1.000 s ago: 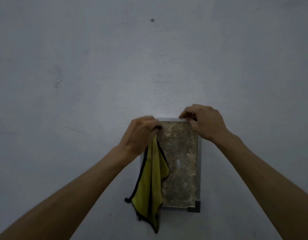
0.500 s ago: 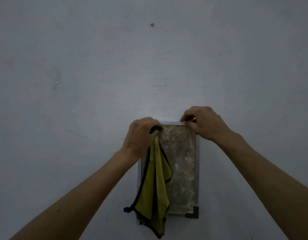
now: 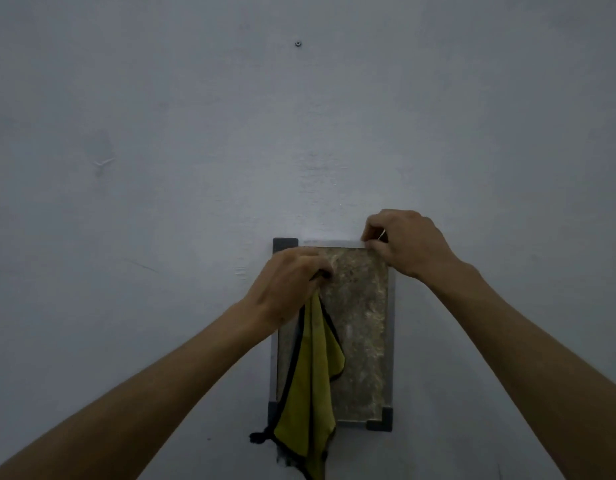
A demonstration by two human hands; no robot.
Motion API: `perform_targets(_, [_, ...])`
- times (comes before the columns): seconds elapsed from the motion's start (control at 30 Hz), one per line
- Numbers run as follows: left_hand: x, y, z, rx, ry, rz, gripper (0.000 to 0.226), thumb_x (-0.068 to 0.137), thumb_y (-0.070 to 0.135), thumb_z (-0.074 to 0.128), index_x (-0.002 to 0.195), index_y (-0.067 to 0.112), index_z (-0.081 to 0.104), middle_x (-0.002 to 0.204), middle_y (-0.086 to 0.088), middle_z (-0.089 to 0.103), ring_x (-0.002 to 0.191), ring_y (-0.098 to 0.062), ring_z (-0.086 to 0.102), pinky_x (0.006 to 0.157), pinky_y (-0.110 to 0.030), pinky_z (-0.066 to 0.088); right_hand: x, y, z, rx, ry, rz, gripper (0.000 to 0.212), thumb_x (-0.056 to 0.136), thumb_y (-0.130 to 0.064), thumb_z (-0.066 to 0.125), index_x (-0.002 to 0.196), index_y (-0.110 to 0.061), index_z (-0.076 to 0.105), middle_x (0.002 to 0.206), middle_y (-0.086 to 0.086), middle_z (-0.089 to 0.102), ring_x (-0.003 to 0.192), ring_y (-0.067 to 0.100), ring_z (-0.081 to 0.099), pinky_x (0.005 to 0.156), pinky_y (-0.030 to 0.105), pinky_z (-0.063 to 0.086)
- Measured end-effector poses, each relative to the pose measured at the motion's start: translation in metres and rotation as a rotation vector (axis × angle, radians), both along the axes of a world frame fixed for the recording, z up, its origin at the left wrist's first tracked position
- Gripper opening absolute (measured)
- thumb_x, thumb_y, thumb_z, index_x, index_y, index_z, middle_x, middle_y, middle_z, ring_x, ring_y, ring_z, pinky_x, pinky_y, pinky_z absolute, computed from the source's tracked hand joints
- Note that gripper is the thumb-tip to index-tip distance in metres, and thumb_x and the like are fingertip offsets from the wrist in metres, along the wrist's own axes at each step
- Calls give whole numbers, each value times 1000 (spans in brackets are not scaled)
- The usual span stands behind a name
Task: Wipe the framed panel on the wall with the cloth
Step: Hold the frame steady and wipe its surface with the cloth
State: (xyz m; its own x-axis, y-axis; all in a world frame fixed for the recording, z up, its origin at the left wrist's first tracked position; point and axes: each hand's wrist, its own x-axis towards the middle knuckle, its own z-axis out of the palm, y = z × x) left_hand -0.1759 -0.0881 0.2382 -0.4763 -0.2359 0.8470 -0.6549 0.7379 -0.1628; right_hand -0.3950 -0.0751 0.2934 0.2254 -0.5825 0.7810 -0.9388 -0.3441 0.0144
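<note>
A plain, pale grey-blue painted wall (image 3: 161, 98) fills the view, dimly lit (one small dark screw (image 3: 298, 44) high up).

The wall (image 3: 161, 133) is showing matt, pale grey paint, mostly smooth, with a few faint dents and scuffs. A small metal-looking screw head (image 3: 298, 44) is sitting in it. The panel (image 3: 362, 327) is looking mottled and stone-like, brown-grey, with a dull sheen. Its frame (image 3: 391, 341) is appearing as smooth, light metal-like strips, with darker matt corner pieces (image 3: 381, 420) that could be plastic. The cloth (image 3: 310, 382) is hanging soft and matt, a yellow-green fabric edged in black stitching.
</note>
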Motion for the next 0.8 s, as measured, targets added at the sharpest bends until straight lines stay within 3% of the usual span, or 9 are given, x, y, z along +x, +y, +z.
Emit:
perform_targets(0.13, [1, -1, 9, -36, 186, -18, 11, 88, 13, 75, 98, 13, 80, 90, -3, 77, 76, -13, 68, 74, -31, 59, 2, 2, 1, 13, 1, -20, 5, 91, -23, 66, 93, -25, 70, 100, -6, 66, 93, 19, 63, 82, 43, 56])
perform_targets(0.3, [-3, -7, -3, -65, 387, -7, 11, 87, 8, 76, 97, 11, 80, 91, -4, 76, 79, -14, 69, 76, -29, 58, 2, 1, 2, 21, -11, -29, 6, 91, -23, 65, 93, -25, 70, 102, -6, 66, 94, 18, 63, 83, 42, 55])
perform_targets(0.47, [2, 6, -5, 0, -34, -4, 14, 91, 10, 71, 103, 12, 79, 101, -5, 76, 89, -17, 71, 83, -32, 60, 1, 1, 3, 20, -22, -22, 5, 91, -25, 65, 92, -26, 70, 102, -7, 66, 93, 18, 63, 83, 43, 56])
perform_targets(0.67, [28, -1, 15, -32, 278, 44, 12, 86, 8, 76, 96, 13, 81, 89, -2, 76, 77, -15, 69, 76, -36, 59, 3, 2, 1, 12, -27, -29, 6, 91, -24, 65, 92, -26, 71, 103, -6, 66, 95, 19, 63, 82, 40, 55])
perform_targets(0.8, [22, 10, 3, -8, -105, 38, 14, 86, 4, 74, 97, 11, 80, 95, -4, 76, 84, -18, 70, 77, -37, 61, 2, 2, 0, 18, -32, -27, 7, 91, -24, 64, 92, -26, 71, 104, -7, 66, 94, 19, 63, 82, 41, 55])
